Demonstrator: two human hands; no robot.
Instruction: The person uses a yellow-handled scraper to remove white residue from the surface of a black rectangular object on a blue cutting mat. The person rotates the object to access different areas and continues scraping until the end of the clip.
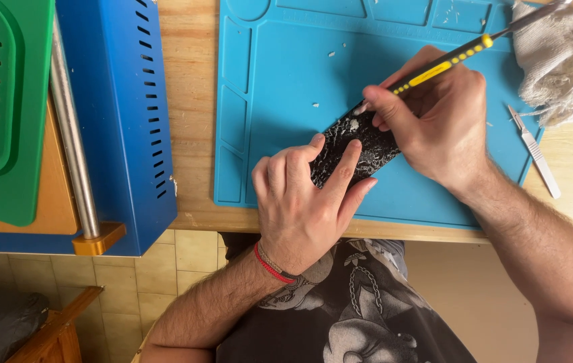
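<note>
Pressed flat on a black rectangular phone panel (357, 149) crusted with whitish residue, my left hand (303, 202) pinned it down with spread fingers, not clenched. That panel lay tilted near the front edge of a blue silicone work mat (286, 67). My right hand (434, 121) gripped a black-and-yellow-handled scraping tool (444, 62), its tip touching the panel's upper end. Just off the mat's right edge rested a silver scalpel (534, 151), below a crumpled grey cloth (558, 57).

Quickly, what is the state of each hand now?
Left hand: open, fingers pressing flat on the black panel.
Right hand: closed, holding the yellow-and-black tool, tip on the panel.
</note>
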